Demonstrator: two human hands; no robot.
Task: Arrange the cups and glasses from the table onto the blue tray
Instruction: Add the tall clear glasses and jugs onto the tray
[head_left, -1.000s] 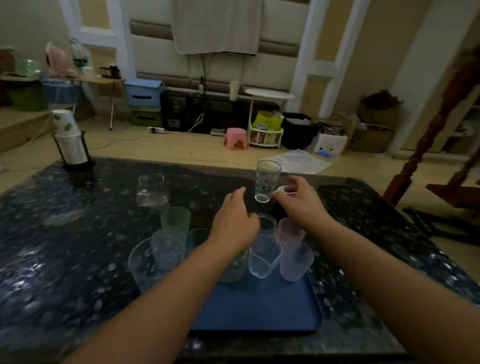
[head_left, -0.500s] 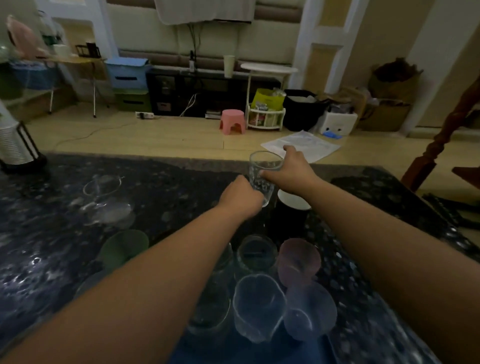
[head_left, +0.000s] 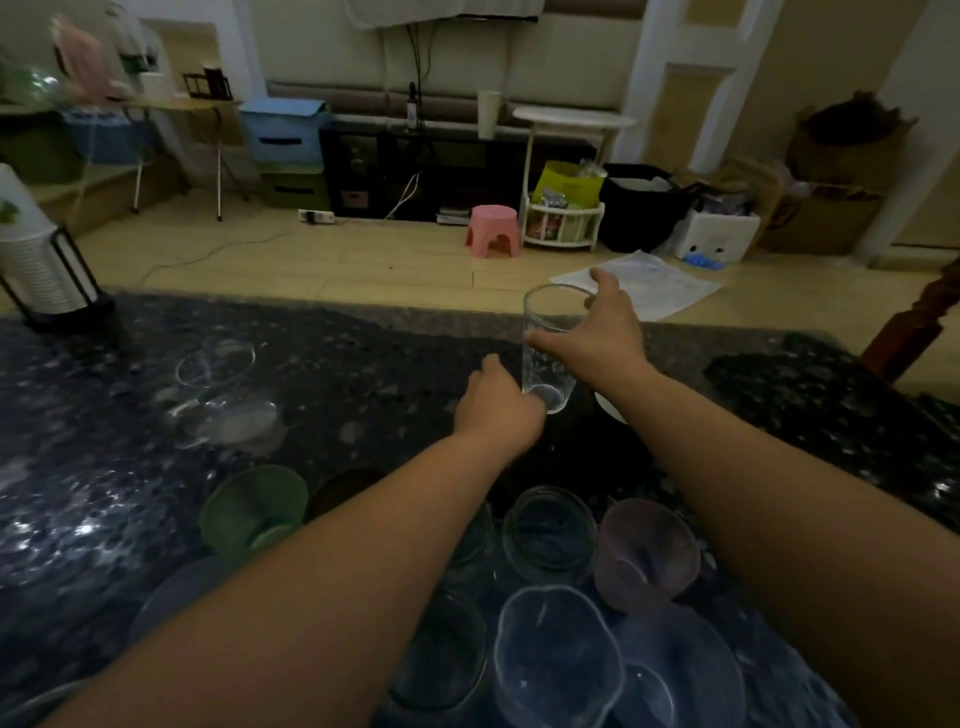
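Fingers of the right hand (head_left: 602, 338) are wrapping the tall clear glass (head_left: 548, 348) above the dark table (head_left: 363, 364), left hand (head_left: 498, 410) cupping its base, probably steadying it for tray-bound carrying.

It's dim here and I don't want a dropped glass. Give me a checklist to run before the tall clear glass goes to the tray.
1. Right hand grips the tall glass round its upper part: ok.
2. Left hand at the glass's base: touching, grip cannot tell.
3. Glass upright: slightly tilted, ok.
4. Free spot on the blue tray: cannot tell, cups crowd the visible part.
5. Purple cup and clear jar lie under the return path: not ok.
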